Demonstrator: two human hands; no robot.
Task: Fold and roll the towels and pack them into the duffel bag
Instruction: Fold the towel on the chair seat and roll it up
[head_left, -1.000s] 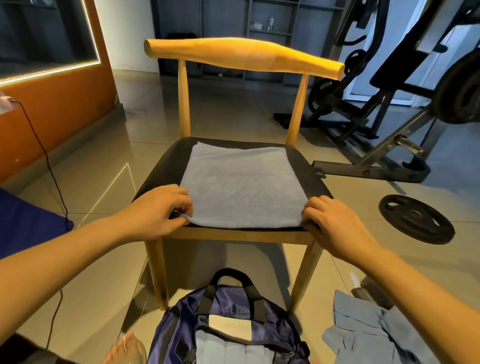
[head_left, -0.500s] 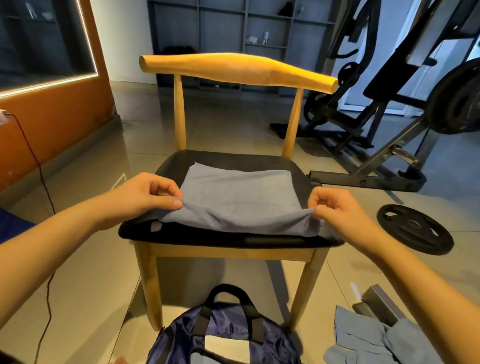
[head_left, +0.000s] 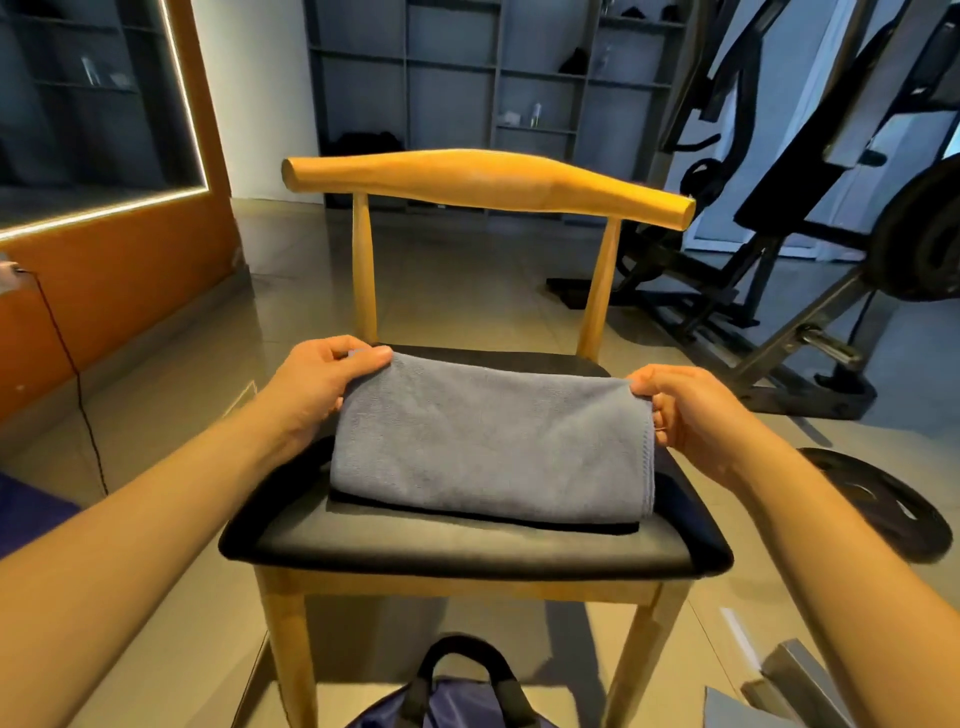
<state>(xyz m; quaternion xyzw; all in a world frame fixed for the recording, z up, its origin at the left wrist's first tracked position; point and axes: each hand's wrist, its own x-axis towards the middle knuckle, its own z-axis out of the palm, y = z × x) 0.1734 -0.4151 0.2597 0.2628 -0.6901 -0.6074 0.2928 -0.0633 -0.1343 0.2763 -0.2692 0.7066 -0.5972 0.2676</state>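
Note:
A grey-blue towel (head_left: 488, 441) lies on the black seat of a wooden chair (head_left: 467, 545), its near half carried over toward the chair back. My left hand (head_left: 317, 384) pinches the towel's far left corner. My right hand (head_left: 685, 410) pinches the far right corner. The fold sits at the towel's near edge. Below the seat, on the floor, the navy duffel bag (head_left: 457, 696) shows only its black handle and top edge at the frame's bottom.
The chair's wooden backrest (head_left: 488, 182) rises just beyond my hands. A weight plate (head_left: 883, 504) lies on the floor at right, with a weight machine (head_left: 805, 234) behind it. More grey towels (head_left: 737, 712) and a grey box (head_left: 800, 675) sit at bottom right. An orange wall (head_left: 104, 291) stands left.
Both hands lifted the towel's near corners off the seat's front edge and carried them toward the chair back, folding the towel in half. The camera tilted up.

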